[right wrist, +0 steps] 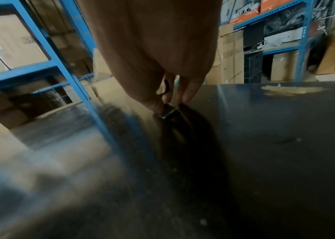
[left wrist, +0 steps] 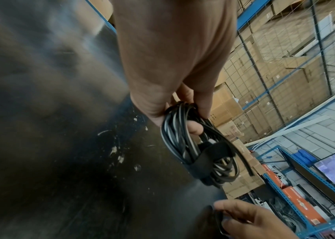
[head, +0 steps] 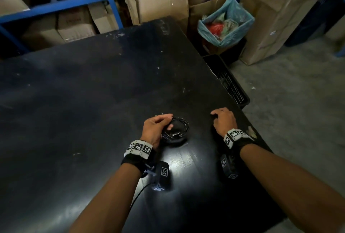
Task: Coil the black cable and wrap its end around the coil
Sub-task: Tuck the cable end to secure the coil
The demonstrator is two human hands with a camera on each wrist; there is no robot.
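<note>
While resting low over the black table [head: 93,92] near its front edge, the coiled black cable [head: 176,128], bound by a black strap [left wrist: 209,159], sits in the left hand [head: 155,127], fingers curled through it; the right hand [head: 224,120], right of the coil, pinches a small dark item, identity unclear.

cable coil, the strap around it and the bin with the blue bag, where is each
cable coil [left wrist: 174,129], left wrist view, on the looped strands
strap [left wrist: 207,157], left wrist view, on its flat band
bin [head: 231,9], head view, on the bag's rim
</note>
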